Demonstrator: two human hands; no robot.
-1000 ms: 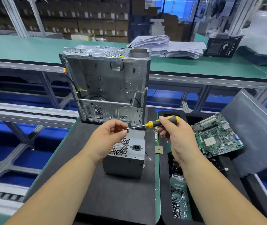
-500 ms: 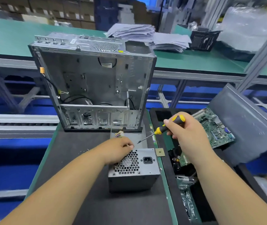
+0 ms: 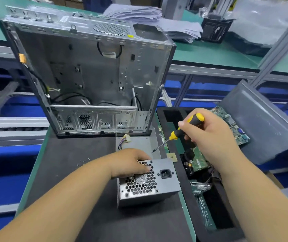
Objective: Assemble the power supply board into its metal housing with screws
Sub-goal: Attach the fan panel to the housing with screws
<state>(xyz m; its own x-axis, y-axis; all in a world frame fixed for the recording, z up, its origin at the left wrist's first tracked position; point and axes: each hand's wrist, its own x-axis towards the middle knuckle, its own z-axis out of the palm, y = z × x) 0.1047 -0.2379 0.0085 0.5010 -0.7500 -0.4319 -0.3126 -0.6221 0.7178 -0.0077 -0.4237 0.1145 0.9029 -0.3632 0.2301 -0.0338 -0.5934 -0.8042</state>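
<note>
On a dark table (image 3: 80, 172) in a workshop, the power box (image 3: 150, 182) lies just in front of the open metal case (image 3: 87, 75), the left hand (image 3: 131, 163) pressing on its near top edge, the right hand (image 3: 208, 135) gripping a screwdriver (image 3: 180, 131) that points down-left at it.

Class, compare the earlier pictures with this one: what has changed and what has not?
The left hand dropped from the screwdriver tip onto the power supply, resting on its top. The right hand still grips the screwdriver. Case stays put.
</note>
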